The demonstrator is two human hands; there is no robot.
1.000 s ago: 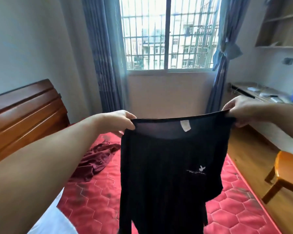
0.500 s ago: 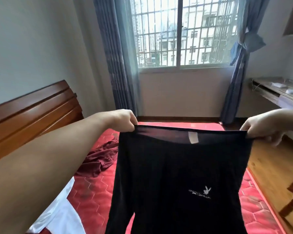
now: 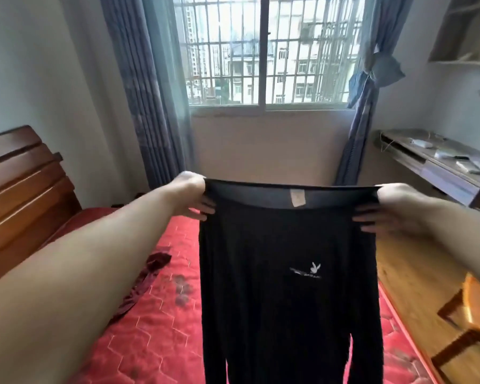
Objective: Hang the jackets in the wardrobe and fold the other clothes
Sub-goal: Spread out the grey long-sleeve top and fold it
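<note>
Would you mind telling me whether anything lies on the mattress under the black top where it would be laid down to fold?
Nothing visible: the mattress around the top is bare. The maroon garment lies off to the left.

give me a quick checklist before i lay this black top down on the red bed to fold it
1. Left hand grips one shoulder of the black long-sleeved top: ok.
2. Right hand grips the other shoulder: ok.
3. Top edge stretched level between the hands: ok.
4. Sleeves hanging free, untwisted: cannot tell, the lower part runs out of view.
5. Red quilted mattress bare below the top: cannot tell, the top hides it.
6. Crumpled dark red garment lies clear to the left: ok.
</note>
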